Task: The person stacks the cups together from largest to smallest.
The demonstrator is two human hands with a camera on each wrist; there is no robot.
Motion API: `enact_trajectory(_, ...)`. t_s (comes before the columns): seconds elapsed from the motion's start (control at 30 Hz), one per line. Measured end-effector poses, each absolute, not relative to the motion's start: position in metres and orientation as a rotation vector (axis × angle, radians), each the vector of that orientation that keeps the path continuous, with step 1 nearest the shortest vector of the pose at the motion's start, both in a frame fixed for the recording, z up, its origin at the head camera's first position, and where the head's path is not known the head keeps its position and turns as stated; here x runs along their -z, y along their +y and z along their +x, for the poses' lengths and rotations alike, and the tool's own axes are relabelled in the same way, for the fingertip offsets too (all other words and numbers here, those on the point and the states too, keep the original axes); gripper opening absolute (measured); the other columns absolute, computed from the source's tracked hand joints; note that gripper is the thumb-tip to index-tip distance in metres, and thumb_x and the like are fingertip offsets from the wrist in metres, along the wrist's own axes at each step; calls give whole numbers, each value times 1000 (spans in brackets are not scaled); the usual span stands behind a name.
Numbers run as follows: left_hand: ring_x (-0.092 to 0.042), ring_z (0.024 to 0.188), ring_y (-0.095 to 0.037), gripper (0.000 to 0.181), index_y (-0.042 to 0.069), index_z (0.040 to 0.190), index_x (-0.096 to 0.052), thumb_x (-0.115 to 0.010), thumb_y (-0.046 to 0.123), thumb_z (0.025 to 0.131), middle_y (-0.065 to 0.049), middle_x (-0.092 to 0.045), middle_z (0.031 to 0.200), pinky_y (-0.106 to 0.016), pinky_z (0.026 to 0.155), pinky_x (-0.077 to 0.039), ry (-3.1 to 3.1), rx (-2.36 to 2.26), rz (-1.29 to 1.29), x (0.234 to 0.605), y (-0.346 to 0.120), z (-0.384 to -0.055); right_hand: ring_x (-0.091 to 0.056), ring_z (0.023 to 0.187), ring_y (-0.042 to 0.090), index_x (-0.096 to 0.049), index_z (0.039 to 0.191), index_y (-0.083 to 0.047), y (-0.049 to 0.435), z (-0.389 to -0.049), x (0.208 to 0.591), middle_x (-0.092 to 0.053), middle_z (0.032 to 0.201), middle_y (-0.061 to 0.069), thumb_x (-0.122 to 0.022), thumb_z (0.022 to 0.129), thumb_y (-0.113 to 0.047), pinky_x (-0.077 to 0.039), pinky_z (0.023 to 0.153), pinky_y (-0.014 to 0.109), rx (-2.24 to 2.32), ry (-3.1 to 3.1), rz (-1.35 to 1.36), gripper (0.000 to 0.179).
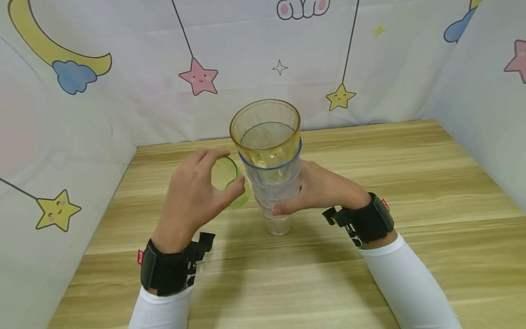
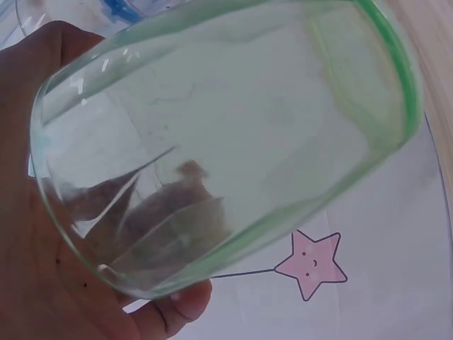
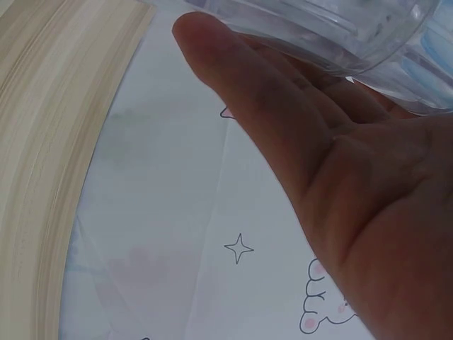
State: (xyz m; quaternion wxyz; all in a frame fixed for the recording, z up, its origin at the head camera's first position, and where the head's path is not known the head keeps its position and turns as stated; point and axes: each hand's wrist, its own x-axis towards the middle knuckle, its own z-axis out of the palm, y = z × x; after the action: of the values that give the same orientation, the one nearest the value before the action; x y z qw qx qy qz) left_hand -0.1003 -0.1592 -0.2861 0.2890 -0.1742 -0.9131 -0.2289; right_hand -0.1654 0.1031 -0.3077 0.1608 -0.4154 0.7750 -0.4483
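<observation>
In the head view, a clear green cup [image 1: 237, 196] is between the thumb and curled fingers of my left hand [image 1: 186, 196]. The left wrist view shows this green cup [image 2: 269, 134] tilted on its side, its closed end by the palm and its green rim pointing away. Just right of it stands an upright stack of nested clear cups [image 1: 274, 178]. The top cup is yellow [image 1: 267, 137], with a blue-rimmed one below it. My right hand [image 1: 316, 189] grips the stack's lower part from the right, thumb in front; its other fingers are mostly hidden behind.
A wood-grain table [image 1: 328, 288] lies under both hands. White printed cloth [image 1: 246, 50] with stars and moons hangs behind and at both sides. Each wrist wears a black strap with a small mount [image 1: 166, 267].
</observation>
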Motion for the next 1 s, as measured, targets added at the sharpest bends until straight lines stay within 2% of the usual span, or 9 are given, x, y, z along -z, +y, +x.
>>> enact_trajectory(0.2, -64, 98, -32, 50, 4, 116, -71, -75, 37, 79, -12, -67, 110, -50, 76, -52, -2379, 629, -455, 283, -161, -99, -58, 119, 13, -46, 143, -21, 103, -165, 308, -59, 131, -6, -90, 77, -30, -46, 101, 40, 1288, 2203, -1192, 80)
enact_trajectory(0.7, -62, 98, -27, 47, 5, 122, -71, -71, 33, 84, -11, -68, 113, -42, 81, -47, -2181, 794, -444, 271, -172, -93, -58, 119, 15, -47, 143, -20, 102, -166, 307, -60, 131, -4, -90, 77, -30, -46, 100, 43, 1281, 2213, -1203, 79)
enact_trajectory(1.0, -63, 98, -26, 51, 4, 120, -72, -68, 38, 83, -12, -70, 110, -36, 71, -39, -2037, 855, -428, 265, -173, -91, -59, 118, 14, -48, 141, -22, 102, -165, 308, -60, 130, -5, -90, 77, -29, -47, 100, 41, 1305, 2193, -1173, 78)
